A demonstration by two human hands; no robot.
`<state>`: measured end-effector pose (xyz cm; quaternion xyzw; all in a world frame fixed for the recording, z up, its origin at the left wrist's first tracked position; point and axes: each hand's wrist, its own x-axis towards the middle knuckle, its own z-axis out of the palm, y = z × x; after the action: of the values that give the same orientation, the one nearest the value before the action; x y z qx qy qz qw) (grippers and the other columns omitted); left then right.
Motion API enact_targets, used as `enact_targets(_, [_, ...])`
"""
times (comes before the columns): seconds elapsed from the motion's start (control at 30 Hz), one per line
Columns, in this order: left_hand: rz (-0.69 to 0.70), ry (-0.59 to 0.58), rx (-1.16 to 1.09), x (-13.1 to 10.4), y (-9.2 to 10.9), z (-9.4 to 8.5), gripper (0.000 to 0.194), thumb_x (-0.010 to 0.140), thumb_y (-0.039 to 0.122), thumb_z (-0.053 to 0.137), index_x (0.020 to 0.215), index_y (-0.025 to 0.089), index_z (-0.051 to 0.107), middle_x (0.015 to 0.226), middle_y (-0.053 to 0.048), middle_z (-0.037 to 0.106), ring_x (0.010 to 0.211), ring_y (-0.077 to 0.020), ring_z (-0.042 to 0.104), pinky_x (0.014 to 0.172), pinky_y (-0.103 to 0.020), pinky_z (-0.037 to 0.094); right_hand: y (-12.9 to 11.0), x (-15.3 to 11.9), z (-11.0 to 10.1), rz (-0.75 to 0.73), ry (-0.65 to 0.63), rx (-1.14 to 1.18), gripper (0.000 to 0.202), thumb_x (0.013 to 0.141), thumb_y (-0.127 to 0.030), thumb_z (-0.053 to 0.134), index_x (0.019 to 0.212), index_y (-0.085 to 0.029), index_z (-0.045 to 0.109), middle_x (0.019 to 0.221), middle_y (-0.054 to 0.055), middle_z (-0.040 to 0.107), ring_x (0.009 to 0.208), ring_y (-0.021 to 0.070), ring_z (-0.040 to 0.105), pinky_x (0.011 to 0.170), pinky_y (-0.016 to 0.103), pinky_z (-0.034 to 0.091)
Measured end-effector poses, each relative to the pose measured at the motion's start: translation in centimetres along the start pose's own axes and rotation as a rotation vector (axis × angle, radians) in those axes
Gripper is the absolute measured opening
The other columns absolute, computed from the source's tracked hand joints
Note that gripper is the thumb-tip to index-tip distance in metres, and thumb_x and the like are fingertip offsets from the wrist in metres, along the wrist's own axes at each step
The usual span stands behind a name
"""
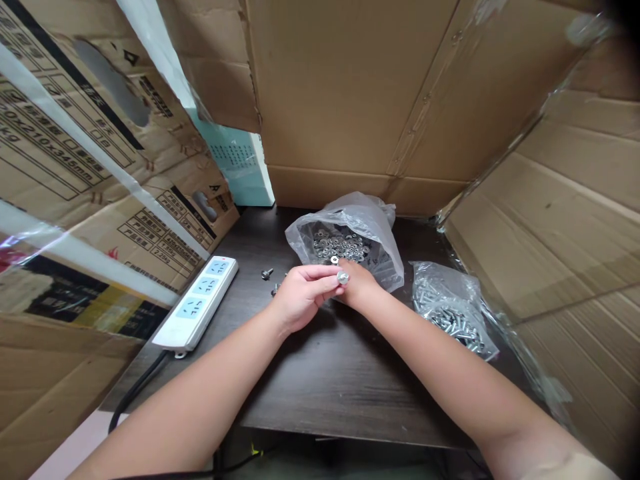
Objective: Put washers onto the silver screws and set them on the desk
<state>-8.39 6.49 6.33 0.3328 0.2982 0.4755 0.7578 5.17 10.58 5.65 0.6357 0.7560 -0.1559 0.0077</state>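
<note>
Between the thumb and fingers of my left hand is a bolt, its shiny round head turned toward me. Just behind it, my right hand reaches to the mouth of an open clear plastic bag. A flat washer shows at the right fingertips, which are partly hidden by my left hand. Many loose washers fill the bag. To the left of my hands, a bolt with a washer on it lies on the dark table, and more small hardware sits partly covered beside my left hand.
On the right lies a second clear bag full of bolts. A white power strip with a black cable rests at the left. Cardboard walls enclose the table, and a light-blue box stands at the back left.
</note>
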Motion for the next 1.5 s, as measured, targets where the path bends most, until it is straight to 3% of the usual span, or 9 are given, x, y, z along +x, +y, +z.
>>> enact_targets(0.27, [-0.037,-0.036,0.011,-0.2,-0.3,0.2,0.026,0.06,0.016,0.086,0.084,0.01,0.079,0.084,-0.01,0.076,0.075,-0.0113,0.07,0.072,-0.019,0.056,1.8,-2.6,-0.8,-0.186,0.197,0.123,0.013,0.079,-0.026,0.065,0.086,-0.016,0.068,0.1,0.01,0.064,0.088,0.0212,0.064,0.076,0.03,0.051])
enact_targets(0.37, [-0.016,-0.054,0.036,-0.3,-0.3,0.2,0.026,0.06,0.018,0.086,0.083,0.012,0.079,0.085,-0.01,0.076,0.074,-0.0111,0.069,0.074,-0.022,0.056,3.4,-5.4,-1.1,-0.217,0.479,0.608,0.01,0.081,-0.02,0.062,0.083,-0.015,0.07,0.087,0.008,0.066,0.077,0.0181,0.065,0.072,0.031,0.055])
enact_targets(0.53, [0.066,0.05,0.305,-0.8,-0.5,0.5,0.029,0.061,0.025,0.086,0.087,0.014,0.079,0.089,-0.01,0.077,0.074,-0.0138,0.069,0.076,-0.026,0.056,5.9,-10.0,-1.1,-0.079,0.171,1.443,0.02,0.074,-0.029,0.079,0.086,-0.015,0.075,0.079,0.006,0.069,0.07,0.0175,0.069,0.068,0.036,0.063])
enact_targets(0.67, [0.229,0.112,0.573,-1.3,-1.1,1.2,0.019,0.065,0.025,0.083,0.081,0.016,0.079,0.091,-0.008,0.076,0.081,-0.0148,0.07,0.078,-0.024,0.057,6.0,-10.9,0.2,-0.038,0.033,1.707,0.019,0.066,-0.024,0.085,0.081,-0.015,0.077,0.08,0.004,0.07,0.069,0.0139,0.068,0.066,0.029,0.064])
enact_targets(0.83, [0.367,0.072,0.733,-1.5,-2.0,1.6,0.012,0.07,0.022,0.078,0.08,0.017,0.08,0.09,-0.008,0.075,0.083,-0.014,0.07,0.074,-0.02,0.057,6.2,-10.2,1.7,0.066,-0.104,1.916,0.02,0.067,-0.02,0.084,0.086,-0.016,0.077,0.075,0.003,0.072,0.073,0.0112,0.07,0.074,0.023,0.062])
enact_targets(0.93, [0.386,0.04,0.815,-1.6,-2.4,1.5,0.01,0.073,0.021,0.075,0.081,0.017,0.08,0.09,-0.008,0.075,0.081,-0.0139,0.07,0.069,-0.019,0.057,6.8,-10.1,1.9,0.097,-0.199,1.955,0.02,0.07,-0.019,0.082,0.089,-0.016,0.077,0.078,0.003,0.072,0.075,0.0106,0.07,0.078,0.023,0.061])
enact_targets(1.03, [0.414,0.023,0.878,-1.6,-2.6,1.5,0.01,0.075,0.02,0.074,0.082,0.018,0.079,0.089,-0.008,0.075,0.08,-0.0134,0.071,0.067,-0.018,0.057,7.1,-10.2,2.1,0.11,-0.179,1.933,0.019,0.073,-0.019,0.082,0.091,-0.017,0.076,0.081,0.002,0.073,0.075,0.0105,0.071,0.079,0.023,0.061])
enact_targets(1.23, [0.428,0.034,0.92,-1.8,-2.9,1.8,0.009,0.075,0.02,0.073,0.081,0.018,0.079,0.086,-0.007,0.075,0.076,-0.0131,0.071,0.066,-0.018,0.057,7.0,-10.3,3.3,-0.007,0.054,1.798,0.02,0.074,-0.022,0.082,0.093,-0.022,0.075,0.089,0.002,0.073,0.074,0.012,0.069,0.074,0.027,0.06])
enact_targets(1.5, [0.431,0.035,0.908,-1.9,-3.0,1.8,0.009,0.075,0.022,0.074,0.081,0.019,0.079,0.084,-0.007,0.075,0.074,-0.0129,0.069,0.065,-0.019,0.056,6.8,-10.6,3.3,-0.237,0.38,1.226,0.012,0.084,-0.022,0.072,0.095,-0.022,0.076,0.102,0.006,0.068,0.096,0.0175,0.065,0.088,0.034,0.056])
